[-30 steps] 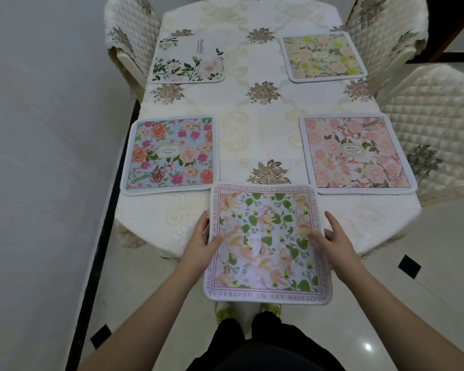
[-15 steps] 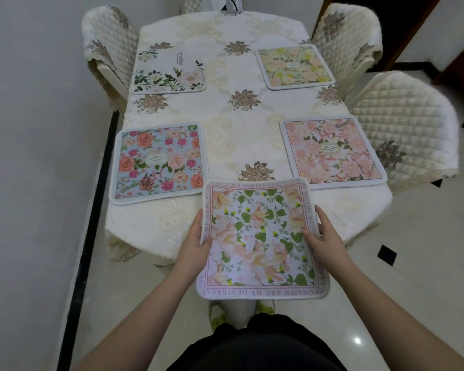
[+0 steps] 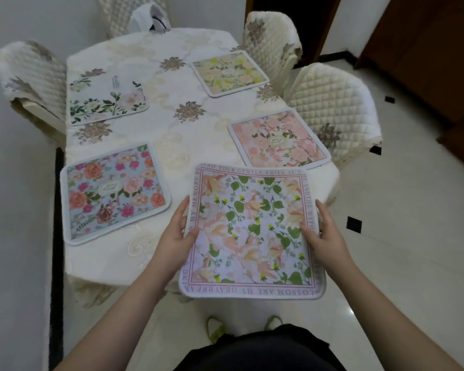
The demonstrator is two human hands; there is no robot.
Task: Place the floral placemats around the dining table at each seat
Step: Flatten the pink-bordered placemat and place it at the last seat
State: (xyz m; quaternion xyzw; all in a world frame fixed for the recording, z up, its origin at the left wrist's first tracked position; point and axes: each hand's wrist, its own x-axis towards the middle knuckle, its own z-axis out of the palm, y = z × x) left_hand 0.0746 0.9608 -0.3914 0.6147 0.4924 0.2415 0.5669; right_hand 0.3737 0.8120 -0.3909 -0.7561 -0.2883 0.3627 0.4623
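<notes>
The left hand [image 3: 172, 236] pinches the left edge of the lettered placemat [image 3: 252, 231], thumb on top, fingers [image 3: 184, 210] under; the right hand [image 3: 330, 239] grips the right edge likewise; the mat hangs over the near end of the surface [image 3: 193, 140], mostly past its edge; four other placemats lie flat: blue [image 3: 113, 192], pink [image 3: 277, 140], white [image 3: 106, 101], yellow [image 3: 229, 73].

Your square white-edged placemat with pink lilies and green leaves [image 3: 252, 231] carries a border legend. Far edge reads "YOUR GENTLE SMILE IS"; left edge "MY MEMORY"; near edge (upside down to you) "LOSSOM ARE MY HEATBREAK", ends cut off. Centre labels on the other mats are too small to read.
</notes>
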